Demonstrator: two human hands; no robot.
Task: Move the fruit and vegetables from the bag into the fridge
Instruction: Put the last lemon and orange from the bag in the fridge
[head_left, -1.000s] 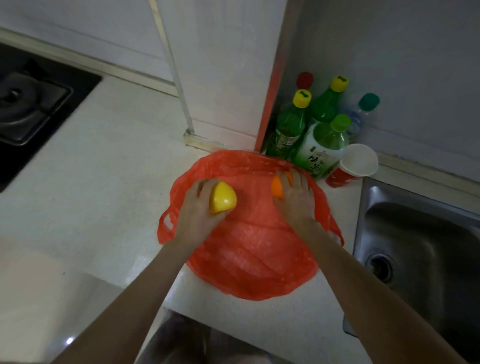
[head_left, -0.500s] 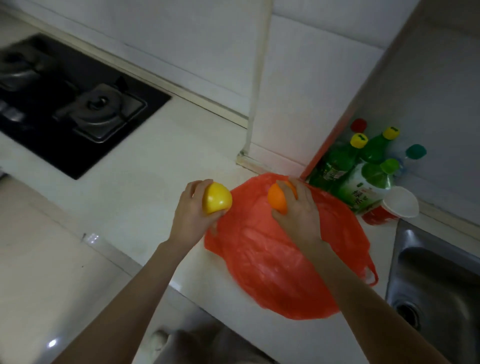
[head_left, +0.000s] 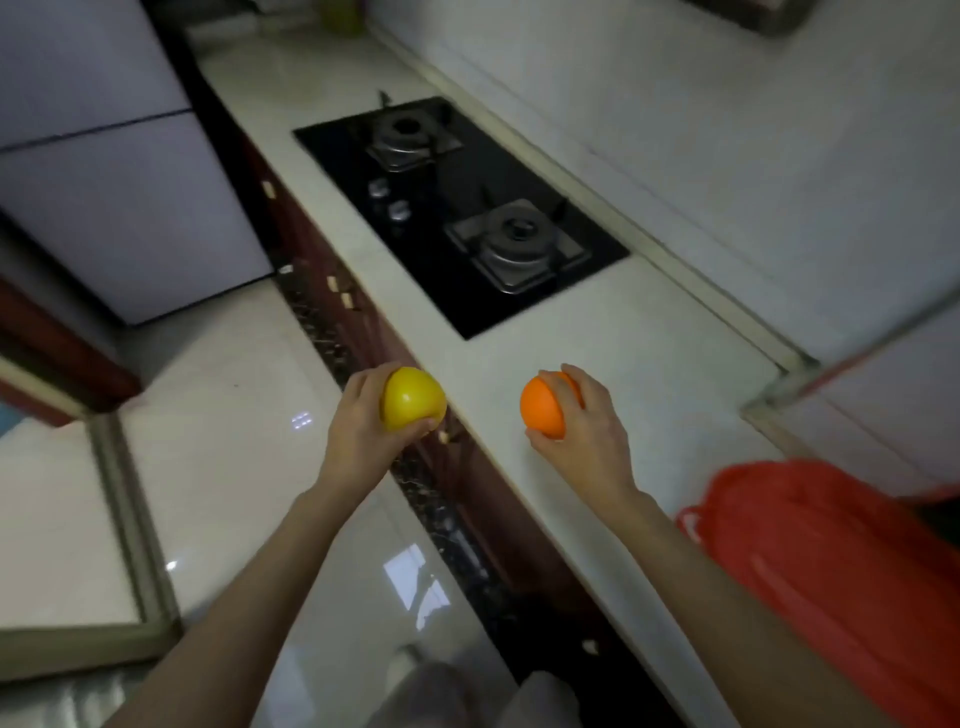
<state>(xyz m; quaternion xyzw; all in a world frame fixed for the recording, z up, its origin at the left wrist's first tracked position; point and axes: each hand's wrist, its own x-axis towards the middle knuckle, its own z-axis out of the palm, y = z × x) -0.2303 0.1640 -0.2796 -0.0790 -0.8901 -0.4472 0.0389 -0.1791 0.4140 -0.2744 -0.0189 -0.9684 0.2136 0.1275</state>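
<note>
My left hand (head_left: 358, 431) grips a round yellow fruit (head_left: 414, 399), held out over the floor just past the counter's front edge. My right hand (head_left: 584, 421) grips an orange (head_left: 543, 408) above the pale counter (head_left: 649, 332). The red plastic bag (head_left: 831, 561) lies flattened on the counter at the lower right, behind my right forearm. The fridge (head_left: 104, 171), with pale grey doors that look closed, stands at the upper left beyond the end of the counter.
A black gas hob (head_left: 457, 208) with two burners is set into the counter ahead. Dark red cabinet fronts (head_left: 322, 280) run below the counter edge. Glossy floor tiles (head_left: 234, 441) lie to the left. A white wall runs along the right.
Both hands have lifted their fruit away from the red bag. The view has swung left, from the bag, bottles and sink toward the hob and the fridge.
</note>
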